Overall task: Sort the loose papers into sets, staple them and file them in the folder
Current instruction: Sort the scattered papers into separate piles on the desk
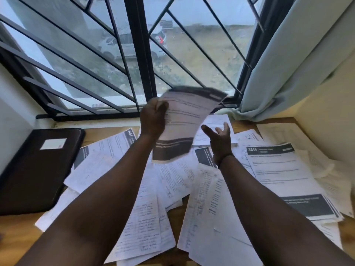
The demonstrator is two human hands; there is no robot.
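Left of the scattered loose papers (203,204) on the wooden desk (11,239), a dark folder (36,169) lies closed. Above them the left hand (152,117) pinches a printed sheet (184,123) by its edge; it bows, light and floppy, better held at two edges. The right hand (221,139) hovers beside it, fingers spread, holding nothing.

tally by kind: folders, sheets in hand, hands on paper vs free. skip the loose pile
Folder: 1
Held sheet, gripped by left hand: 1
Free hand, right hand: 1
Total: 3, the left hand not counted apart from its sheet
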